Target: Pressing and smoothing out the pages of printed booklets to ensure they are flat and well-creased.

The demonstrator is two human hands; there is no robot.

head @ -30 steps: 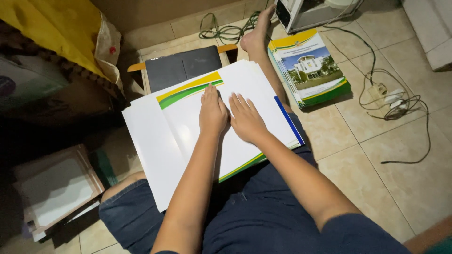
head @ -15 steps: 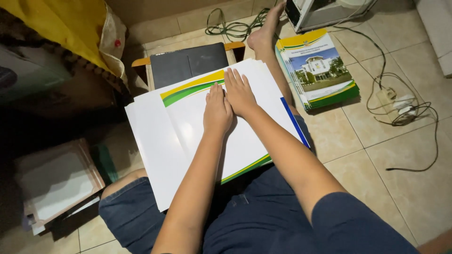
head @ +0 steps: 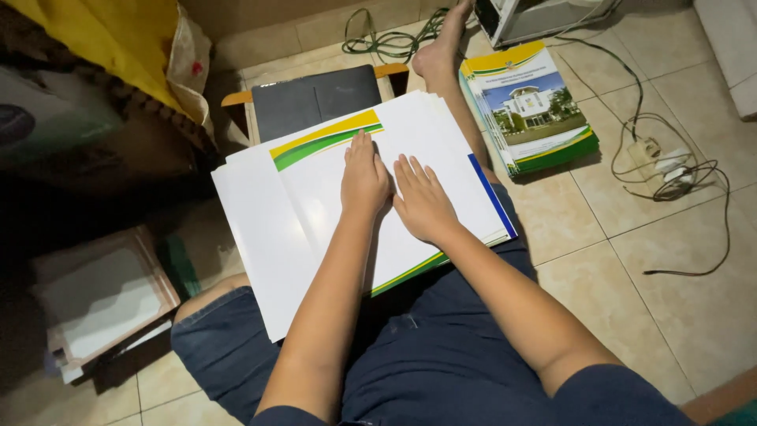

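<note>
Your hands are sliding back down the sheets, now at frame centre.
Left hand (head: pixel 363 180) and right hand (head: pixel 423 199) are pressing open and flat on the sheets (head: pixel 315 197).

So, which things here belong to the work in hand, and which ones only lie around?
In use:
left hand
right hand
white sheets on the lap

Lying about:
booklet stack
black folder
power strip
green cable
yellow cloth

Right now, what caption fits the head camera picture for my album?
Both hands, left hand and right hand, press flat on white sheets across the lap.
</note>
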